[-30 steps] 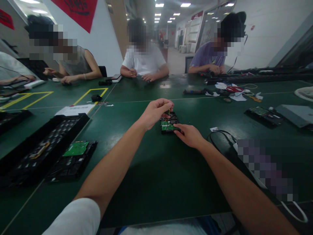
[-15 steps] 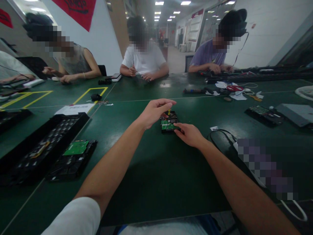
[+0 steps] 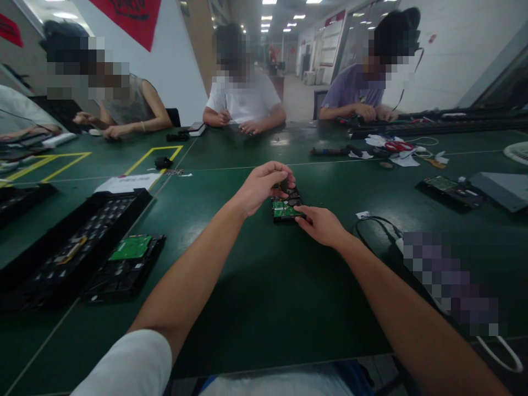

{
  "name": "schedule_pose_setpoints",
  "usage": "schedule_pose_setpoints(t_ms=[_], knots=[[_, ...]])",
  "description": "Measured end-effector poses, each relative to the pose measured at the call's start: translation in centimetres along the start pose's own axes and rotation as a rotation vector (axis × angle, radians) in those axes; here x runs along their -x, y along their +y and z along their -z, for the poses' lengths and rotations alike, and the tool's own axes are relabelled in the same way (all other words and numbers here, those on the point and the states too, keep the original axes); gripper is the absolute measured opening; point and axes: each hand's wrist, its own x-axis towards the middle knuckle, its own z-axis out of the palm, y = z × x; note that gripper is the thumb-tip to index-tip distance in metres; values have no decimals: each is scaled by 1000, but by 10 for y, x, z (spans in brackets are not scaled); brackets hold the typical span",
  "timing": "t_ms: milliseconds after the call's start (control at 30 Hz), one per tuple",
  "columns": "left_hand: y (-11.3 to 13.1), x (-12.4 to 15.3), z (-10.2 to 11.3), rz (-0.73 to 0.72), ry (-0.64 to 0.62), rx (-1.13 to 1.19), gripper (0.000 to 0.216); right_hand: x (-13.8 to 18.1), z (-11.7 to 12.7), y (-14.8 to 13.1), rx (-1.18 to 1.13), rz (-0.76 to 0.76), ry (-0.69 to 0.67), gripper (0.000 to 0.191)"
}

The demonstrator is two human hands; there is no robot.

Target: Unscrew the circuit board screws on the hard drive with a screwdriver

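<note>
A hard drive (image 3: pixel 284 208) with a green circuit board on its upper face lies on the green table in front of me. My left hand (image 3: pixel 266 188) is over its far left part, fingers curled round a small screwdriver (image 3: pixel 284 185). Only a bit of the yellow handle shows between the fingers; its tip is hidden. My right hand (image 3: pixel 319 223) grips the drive's near right edge between thumb and fingers, the drive flat on the table.
At left lie a second hard drive (image 3: pixel 127 264) and a long black tray (image 3: pixel 78 247). Another drive (image 3: pixel 447 192) and a grey box (image 3: pixel 501 190) are at right. A white power strip (image 3: pixel 424 286), partly blurred, lies nearer. Several people sit across the table (image 3: pixel 264 308).
My left fingers have curled down further round the screwdriver, covering more of its handle. My right hand stays on the drive's edge. The whole view has shifted slightly.
</note>
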Motion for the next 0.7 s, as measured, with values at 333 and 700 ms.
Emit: schedule_pose_setpoints(t_ms=[333,700], knots=[[2,-1,1,-5,45,4,19,-1,-2,2,3,8,8,46],[0,-1,0,-24,-21,23,15,0,-2,1,-24,7,15,46]])
